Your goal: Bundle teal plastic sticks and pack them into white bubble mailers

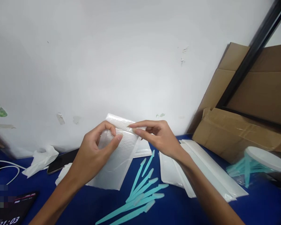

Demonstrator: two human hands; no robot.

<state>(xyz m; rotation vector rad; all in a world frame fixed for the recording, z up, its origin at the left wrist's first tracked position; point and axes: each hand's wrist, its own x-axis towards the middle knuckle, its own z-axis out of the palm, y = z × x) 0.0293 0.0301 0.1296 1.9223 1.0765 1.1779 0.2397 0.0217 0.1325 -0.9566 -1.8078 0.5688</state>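
A white bubble mailer [118,156] hangs in front of me above the blue table, its flap at the top. My left hand [93,150] grips its upper left part, thumb and forefinger curled near the flap line; the other fingers are hidden behind. With thumb and forefinger, my right hand [158,136] pinches the flap at the right of its fold. Whether anything is inside the mailer I cannot tell. Below and to the right, several turquoise eyebrow razors [142,187] lie fanned out on the table.
More white mailers [208,168] lie flat at the right. Beyond them stands a clear tub with a white lid [268,158], holding turquoise razors. Cardboard [236,128] leans at the back right. Crumpled tissue [42,159], a dark phone [63,160] and a lit screen [16,206] are left.
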